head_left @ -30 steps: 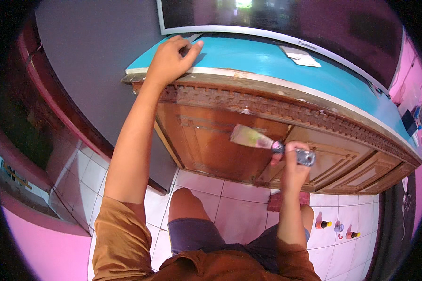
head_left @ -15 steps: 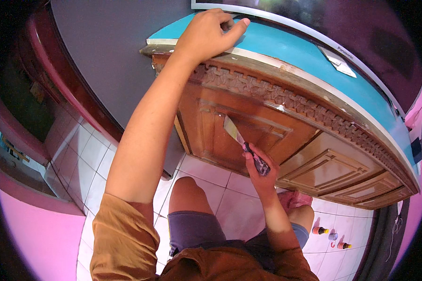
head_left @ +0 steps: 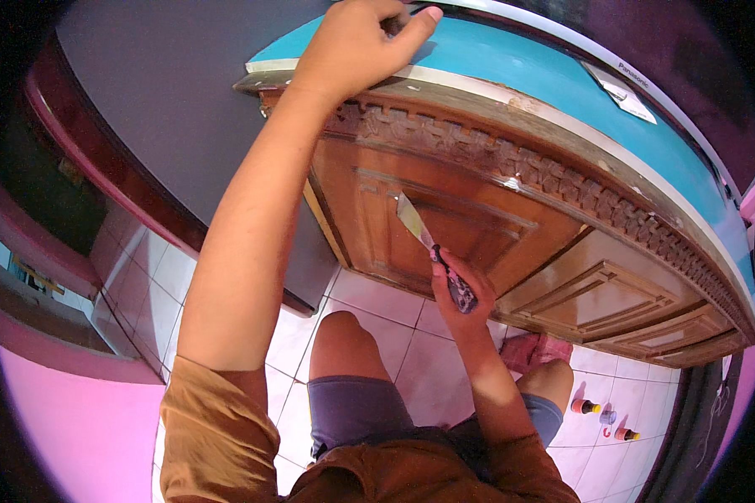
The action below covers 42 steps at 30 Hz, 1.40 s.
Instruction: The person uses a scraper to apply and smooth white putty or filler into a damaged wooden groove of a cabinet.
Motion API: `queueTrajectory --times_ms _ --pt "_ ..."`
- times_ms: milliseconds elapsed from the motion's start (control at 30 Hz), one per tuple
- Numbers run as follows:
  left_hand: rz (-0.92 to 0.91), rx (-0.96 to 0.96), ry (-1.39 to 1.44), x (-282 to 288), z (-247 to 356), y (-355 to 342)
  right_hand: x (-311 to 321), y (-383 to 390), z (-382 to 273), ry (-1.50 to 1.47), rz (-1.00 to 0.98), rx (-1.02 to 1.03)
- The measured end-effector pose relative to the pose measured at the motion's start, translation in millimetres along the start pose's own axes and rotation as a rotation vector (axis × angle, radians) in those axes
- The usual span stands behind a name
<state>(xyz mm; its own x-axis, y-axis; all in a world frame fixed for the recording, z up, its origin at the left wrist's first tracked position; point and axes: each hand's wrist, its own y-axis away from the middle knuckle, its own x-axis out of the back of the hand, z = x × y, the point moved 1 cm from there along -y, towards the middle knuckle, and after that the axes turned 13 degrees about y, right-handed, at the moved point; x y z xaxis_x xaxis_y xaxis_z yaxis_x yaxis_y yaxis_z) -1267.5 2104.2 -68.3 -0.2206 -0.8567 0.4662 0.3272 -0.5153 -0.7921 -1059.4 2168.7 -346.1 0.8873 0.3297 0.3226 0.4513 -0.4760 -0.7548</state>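
Note:
My right hand grips a putty knife by its dark patterned handle. Its flat metal blade points up and left, with the tip at the brown carved wooden door panel of a low cabinet. From the upper left, my left arm reaches over the cabinet's front edge. My left hand rests on the blue top, close to the television's frame, with the thumb apart from loosely curled fingers. Part of those fingers is cut off by the upper picture edge, and nothing shows in them.
A television stands on the cabinet, with a white card beside it. On the tiled floor lie a reddish cloth, two small bottles with yellow caps and a small clear container. A grey panel stands at the left.
The view has shifted slightly, so the cabinet and left hand sit higher and further left. The right hand keeps hold of the putty knife, its blade still at the door panel.

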Motion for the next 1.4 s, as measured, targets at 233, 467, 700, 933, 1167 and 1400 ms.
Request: queueTrajectory --times_ms 233,467,700,933,1167,1400 --pt "0.011 0.011 -0.073 -5.1 -0.5 -2.8 5.8 -5.1 5.1 -0.022 -0.002 0.076" --pt "0.004 -0.07 -0.076 -7.6 -14.9 0.0 5.6 -6.0 11.5 -0.061 -0.035 0.0" --pt "-0.019 -0.011 -0.09 -8.7 -17.1 1.2 12.9 3.7 25.6 -0.143 -0.051 -0.091" --pt "-0.008 -0.055 -0.119 -3.9 -20.8 -1.0 -0.4 -3.6 17.1 -0.166 -0.016 -0.056" --pt "0.002 0.009 -0.041 -4.9 -4.6 -2.9 6.9 -11.5 9.9 -0.086 -0.021 -0.02" --pt "-0.04 0.145 -0.123 -2.2 12.1 -4.1 -4.9 -10.1 11.1 -0.056 -0.093 0.019"
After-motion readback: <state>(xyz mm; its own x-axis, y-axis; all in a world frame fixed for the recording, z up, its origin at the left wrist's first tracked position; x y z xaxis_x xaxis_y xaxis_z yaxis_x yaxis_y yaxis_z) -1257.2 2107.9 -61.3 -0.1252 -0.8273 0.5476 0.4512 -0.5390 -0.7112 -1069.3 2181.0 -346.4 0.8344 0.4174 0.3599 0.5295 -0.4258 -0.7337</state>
